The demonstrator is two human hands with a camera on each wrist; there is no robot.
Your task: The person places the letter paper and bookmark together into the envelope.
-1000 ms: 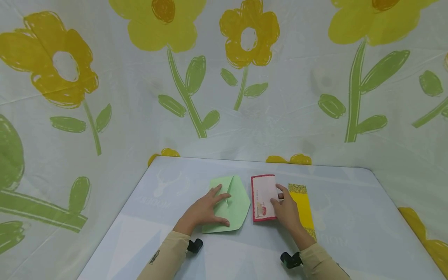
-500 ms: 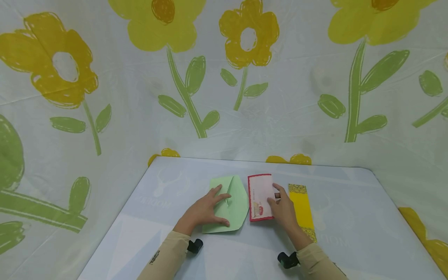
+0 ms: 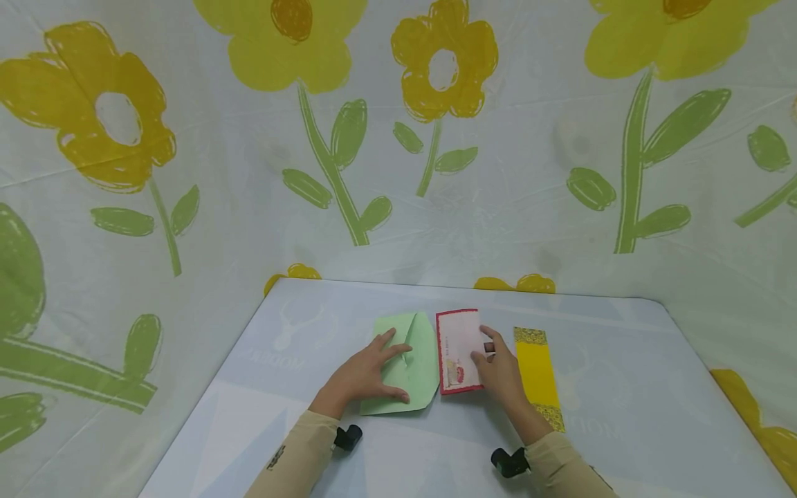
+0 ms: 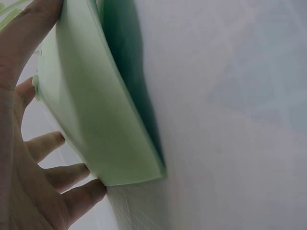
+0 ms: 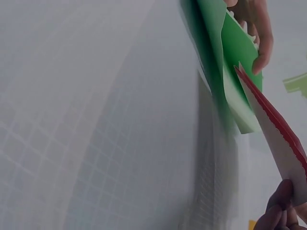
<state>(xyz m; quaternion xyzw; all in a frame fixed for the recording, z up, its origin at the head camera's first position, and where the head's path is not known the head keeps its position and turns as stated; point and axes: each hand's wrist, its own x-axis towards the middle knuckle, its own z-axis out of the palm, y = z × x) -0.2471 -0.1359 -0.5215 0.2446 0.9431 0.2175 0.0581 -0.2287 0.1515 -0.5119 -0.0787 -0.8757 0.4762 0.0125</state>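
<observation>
A light green envelope [image 3: 425,360] lies on the table with its pointed flap to the right. My left hand [image 3: 364,373] rests on it with fingers spread and thumb near its lower edge; in the left wrist view, straight fingers [image 4: 76,177] touch its edge. My right hand [image 3: 503,373] pinches a white greeting card [image 3: 457,346] with a red border by its right side. In the head view the card's left edge meets the flap. The right wrist view shows the envelope [image 5: 242,52] gaping, with the card's corner [image 5: 247,79] overlapping its opening.
A yellow paper strip [image 3: 537,370] with patterned gold ends lies right of my right hand. The pale table [image 3: 623,387] backs onto a flower-printed curtain [image 3: 510,159]. A black wrist camera [image 3: 509,463] is strapped at my right sleeve, another camera [image 3: 349,437] at my left.
My right hand has moved left with the card, bringing its left edge from just beside the envelope's flap to meet it. The left hand and envelope stay in place.
</observation>
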